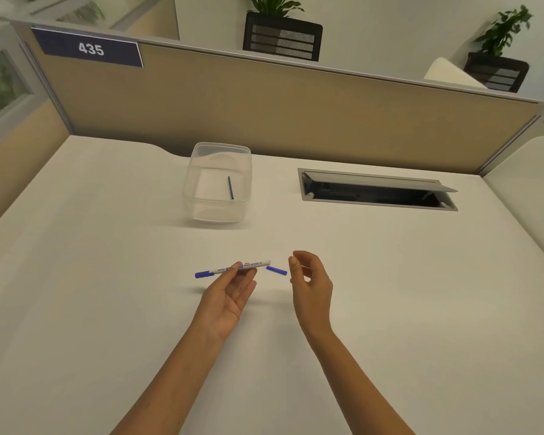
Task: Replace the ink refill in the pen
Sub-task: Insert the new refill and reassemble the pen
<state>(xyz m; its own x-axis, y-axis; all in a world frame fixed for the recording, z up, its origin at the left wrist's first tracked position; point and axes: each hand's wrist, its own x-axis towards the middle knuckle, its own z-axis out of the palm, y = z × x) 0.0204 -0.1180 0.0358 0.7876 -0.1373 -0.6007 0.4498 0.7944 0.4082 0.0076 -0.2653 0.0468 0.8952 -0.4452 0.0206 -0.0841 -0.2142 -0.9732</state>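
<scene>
Desk [390, 309] surface, pale and bare, was seen to carry a clear plastic container [198, 183] well beyond the hands, with a thin dark refill [230, 187] lying loose inside it. A whiteboard marker [233, 269], white-barrelled and blue-capped at its left end, was held level above the desk, pinched between thumb and fingertips of the left hand [230, 296]. The right hand [310, 279] was held just beside the barrel's open right end, its fingers loosely curled and gripping nothing. Between the two hands lay a small blue end plug [276, 270]; whether it rested on the desk or was dropping could not be told. It was judged that the plug could roll away and be lost, being small and round. The light pinch on the barrel could also let it slip while the refill was being fetched.
</scene>
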